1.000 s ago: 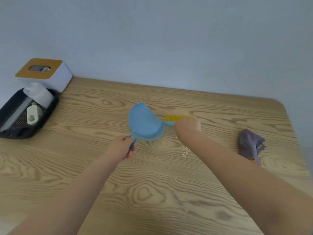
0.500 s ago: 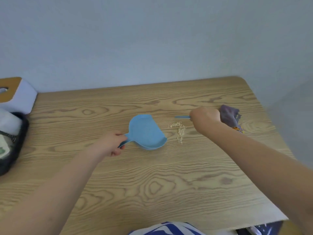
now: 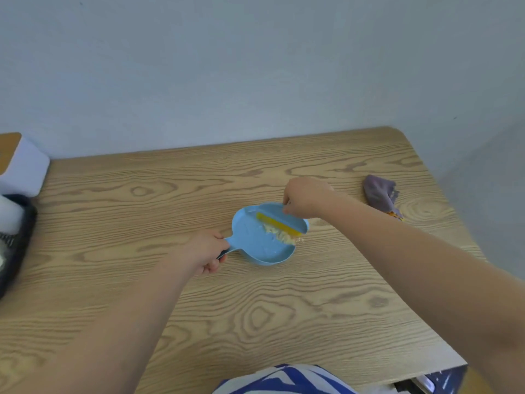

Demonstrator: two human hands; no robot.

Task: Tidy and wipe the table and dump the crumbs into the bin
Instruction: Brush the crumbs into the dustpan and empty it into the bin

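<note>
A light blue dustpan (image 3: 255, 245) lies flat on the wooden table (image 3: 255, 308) near its middle. My left hand (image 3: 203, 253) grips the dustpan's handle at its left end. My right hand (image 3: 305, 200) holds a small brush with yellow bristles (image 3: 279, 224), its head lying across the pan's open edge. Pale crumbs (image 3: 279, 234) sit under the bristles inside the pan, and a few specks lie just off its right lip. A crumpled purple cloth (image 3: 380, 194) rests on the table at the right.
A white tissue box with a wooden top (image 3: 21, 163) stands at the far left by the wall. A dark tray (image 3: 17, 240) with a white roll sits in front of it. The table's right edge and rounded corner are close to the cloth.
The brush has swept left from beside the crumbs into the dustpan, carrying the crumb pile in with it. My left hand still grips the handle.
</note>
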